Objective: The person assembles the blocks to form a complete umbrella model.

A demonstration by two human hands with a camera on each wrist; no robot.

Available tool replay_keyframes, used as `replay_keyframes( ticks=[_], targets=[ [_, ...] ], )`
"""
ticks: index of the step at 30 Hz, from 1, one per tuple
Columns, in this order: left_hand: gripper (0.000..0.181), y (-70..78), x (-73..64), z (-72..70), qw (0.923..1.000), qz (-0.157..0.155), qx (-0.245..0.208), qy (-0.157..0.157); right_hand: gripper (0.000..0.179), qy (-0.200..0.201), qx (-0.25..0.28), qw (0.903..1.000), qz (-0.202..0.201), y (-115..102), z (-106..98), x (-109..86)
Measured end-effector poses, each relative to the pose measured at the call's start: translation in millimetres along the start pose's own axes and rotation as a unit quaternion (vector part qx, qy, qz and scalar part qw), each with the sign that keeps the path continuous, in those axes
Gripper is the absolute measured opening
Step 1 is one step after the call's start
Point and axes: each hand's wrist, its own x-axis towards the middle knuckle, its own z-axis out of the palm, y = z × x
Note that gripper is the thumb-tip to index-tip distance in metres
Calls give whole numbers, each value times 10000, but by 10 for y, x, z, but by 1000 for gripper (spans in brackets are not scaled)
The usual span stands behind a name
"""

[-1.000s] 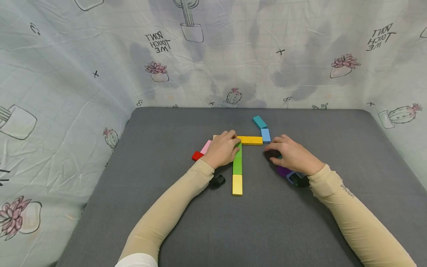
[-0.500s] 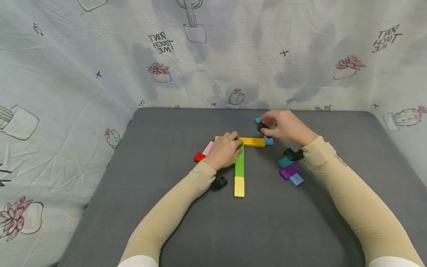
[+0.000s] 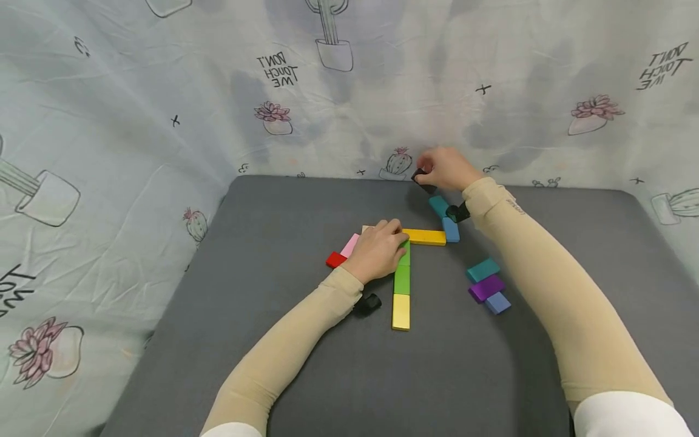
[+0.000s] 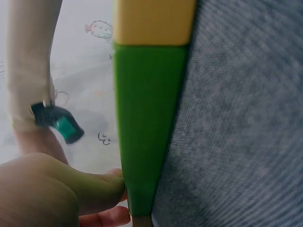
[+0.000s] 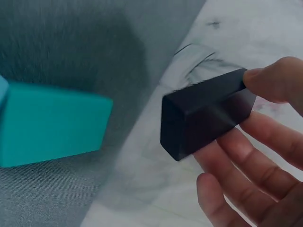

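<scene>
My right hand [image 3: 449,168] pinches a black block [image 3: 423,180] between thumb and fingers at the far edge of the table, just beyond a teal block [image 3: 438,205]. In the right wrist view, the black block [image 5: 208,113] is tilted, apart from the teal block [image 5: 54,125]. A blue block [image 3: 450,229] lies between the teal block and an orange-yellow block [image 3: 426,237]. My left hand [image 3: 377,250] rests at the head of a column with green blocks [image 3: 401,280]; its thumb touches the green block's edge in the left wrist view. Part of the layout is hidden under it.
A yellow block [image 3: 401,312] ends the column nearest me. Pink [image 3: 350,245] and red [image 3: 335,260] blocks lie left of my left hand. Loose teal [image 3: 483,271], purple [image 3: 486,288] and periwinkle [image 3: 498,303] blocks lie at right. A patterned cloth [image 3: 349,109] stands behind the table [image 3: 464,376].
My right hand has moved from the loose blocks at right up to the far edge, carrying the black block. My left hand stays on the column; the head view has shifted slightly.
</scene>
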Motion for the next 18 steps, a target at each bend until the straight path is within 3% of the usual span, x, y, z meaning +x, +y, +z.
replay_keyframes(
  ticks=[8, 18],
  targets=[
    [27, 10, 15, 11, 10000, 4, -3, 48, 34, -113, -352, 9993, 87, 191, 165, 296],
    [28, 14, 27, -1, 9999, -84, -92, -62, 35, -380, -244, 9979, 457, 209, 253, 327]
  ],
)
